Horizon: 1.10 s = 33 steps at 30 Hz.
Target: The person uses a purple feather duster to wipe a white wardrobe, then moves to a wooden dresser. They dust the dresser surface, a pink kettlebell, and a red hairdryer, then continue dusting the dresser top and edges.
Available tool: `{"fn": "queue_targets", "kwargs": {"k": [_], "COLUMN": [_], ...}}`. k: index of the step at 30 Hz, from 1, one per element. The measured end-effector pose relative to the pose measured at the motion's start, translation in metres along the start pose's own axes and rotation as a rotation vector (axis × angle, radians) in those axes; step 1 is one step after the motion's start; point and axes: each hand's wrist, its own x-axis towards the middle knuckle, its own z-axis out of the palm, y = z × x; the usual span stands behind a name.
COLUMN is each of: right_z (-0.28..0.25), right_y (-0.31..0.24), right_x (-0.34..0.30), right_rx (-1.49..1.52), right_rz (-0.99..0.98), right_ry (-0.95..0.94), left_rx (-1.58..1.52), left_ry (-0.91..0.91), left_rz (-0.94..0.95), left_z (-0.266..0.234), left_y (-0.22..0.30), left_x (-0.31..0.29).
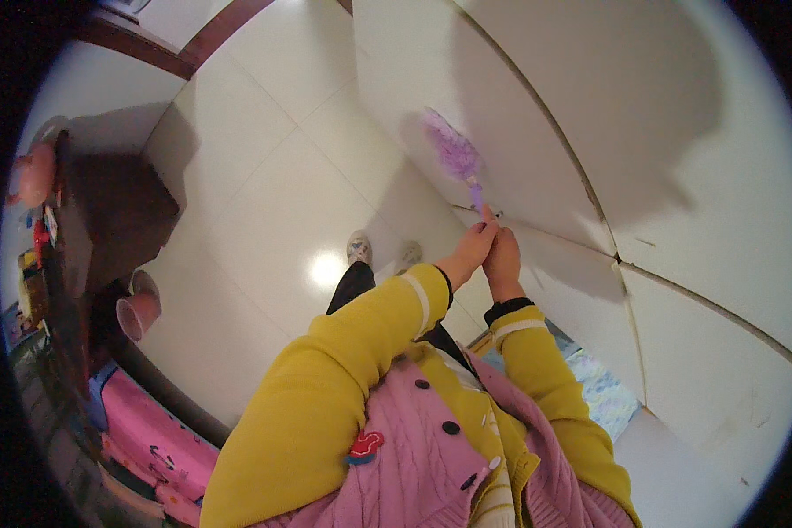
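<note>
A fluffy purple duster [454,150] points away from me, its head close to the white cabinet front on the right. My left hand [470,253] and my right hand [503,262] are pressed together at the lower end of its purple handle. Both are closed, with one finger stretched along the handle. Most of the grip is hidden by the hands, so how much each one holds is partly covered. The yellow sleeves of both arms reach forward from the lower edge.
White cabinet doors [537,132] with dark gaps between them fill the right side. At left stand a dark brown cabinet [119,207], a pink basket-like bin [139,315] and pink fabric [163,422]. My shoes stand on pale floor tiles [264,185].
</note>
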Motion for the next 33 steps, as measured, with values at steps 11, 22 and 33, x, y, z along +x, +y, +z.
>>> {"fn": "queue_targets", "kwargs": {"k": [11,22,33], "right_z": [0.007,0.024,0.026], "right_y": [-0.001,-0.014,-0.110], "right_x": [0.024,0.048,0.113], "right_rx": [0.099,-0.035,0.010], "right_rz": [-0.196,-0.044,0.054], "right_ry": [0.066,-0.296,-0.162], "left_rx": [-0.059,-0.115,-0.327], "left_ry": [0.125,-0.008,-0.080], "left_rz": [0.062,-0.217,-0.068], "left_z": [-0.001,-0.052,-0.117], "left_y": [0.012,0.020,0.076], "left_x": [-0.014,-0.017,-0.016]}}
